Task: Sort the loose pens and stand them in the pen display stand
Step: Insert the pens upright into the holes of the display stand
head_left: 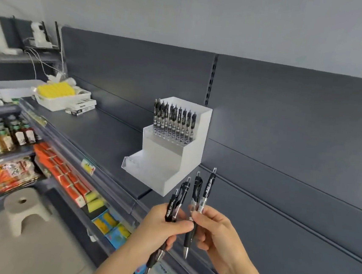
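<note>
**Lower centre of the frame.** The left hand (pixel 162 225) has its fingers and thumb curled around a pair of black retractable pens (pixel 181 196). Their clip ends point up, their tips point down, and the two barrels cross slightly. Just to its right, the right hand (pixel 217 233) pinches a second pair of pens (pixel 207 190) between thumb and fingertips, clip ends also up. One pen of this pair hangs lower, and its metal tip shows beneath the thumb. The two thumbs come together at the middle; whether they actually touch cannot be told from this angle.

**Frame centre, above the hands.** The white pen display stand (pixel 167 153) has three steps and stands on the dark grey shelf (pixel 101 129), near the grey back panel (pixel 287 129). Its top step carries a row of standing pens (pixel 174 118), upright in their holes with clips up. A line of open holes shows in front of them.

**Lower left.** A pale plastic stool (pixel 25 208) stands on the floor. Beside it, the lower shelves hold orange packets (pixel 62 169), yellow-and-blue packs (pixel 110 222) and brown bottles (pixel 10 136).

**Upper left, farthest.** A white tray of yellow items (pixel 56 90) sits on the same grey shelf as the stand, well apart from it. Small flat boxes (pixel 81 108) lie just beside the tray, and white cables (pixel 39 63) trail down behind it.
</note>
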Demonstrator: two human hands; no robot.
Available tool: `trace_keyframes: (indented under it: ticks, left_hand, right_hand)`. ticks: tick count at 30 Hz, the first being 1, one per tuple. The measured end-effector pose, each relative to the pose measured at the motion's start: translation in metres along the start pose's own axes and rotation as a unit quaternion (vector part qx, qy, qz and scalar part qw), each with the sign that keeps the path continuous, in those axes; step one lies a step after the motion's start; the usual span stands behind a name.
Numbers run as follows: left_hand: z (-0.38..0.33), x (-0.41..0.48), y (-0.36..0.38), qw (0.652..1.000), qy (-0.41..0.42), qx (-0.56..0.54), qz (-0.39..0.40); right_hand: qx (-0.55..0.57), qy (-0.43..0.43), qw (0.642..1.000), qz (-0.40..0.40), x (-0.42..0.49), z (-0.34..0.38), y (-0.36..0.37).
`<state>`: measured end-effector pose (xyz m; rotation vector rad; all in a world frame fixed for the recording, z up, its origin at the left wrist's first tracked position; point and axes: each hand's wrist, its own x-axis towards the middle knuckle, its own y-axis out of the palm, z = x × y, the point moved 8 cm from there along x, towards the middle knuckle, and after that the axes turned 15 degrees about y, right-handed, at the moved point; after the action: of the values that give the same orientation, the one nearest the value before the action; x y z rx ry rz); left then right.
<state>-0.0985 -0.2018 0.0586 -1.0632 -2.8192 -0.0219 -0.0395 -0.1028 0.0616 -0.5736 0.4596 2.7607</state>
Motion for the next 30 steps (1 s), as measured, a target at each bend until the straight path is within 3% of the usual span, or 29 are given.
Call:
trace_keyframes:
  ticks: [6,13,20,30]
  left_hand:
    - [0.000,0.045,-0.048,1.000,0.008,-0.028,-0.010]
    - [-0.016,0.105,-0.096,0.997,0.038,0.029,-0.059]
    - [-0.002,0.156,-0.169,0.989,0.032,0.058,-0.129]
    - [0.027,0.228,-0.225,0.997,0.039,0.031,-0.054]
  right_hand:
    - [-0.012,-0.004,1.000,0.008,0.054,0.027,0.035]
    - [-0.009,-0.021,1.000,0.004,0.116,0.065,0.052]
    - [-0.117,-0.110,0.973,-0.168,0.162,0.121,0.031]
    - [-0.242,-0.217,0.864,-0.383,0.213,0.186,0.043]
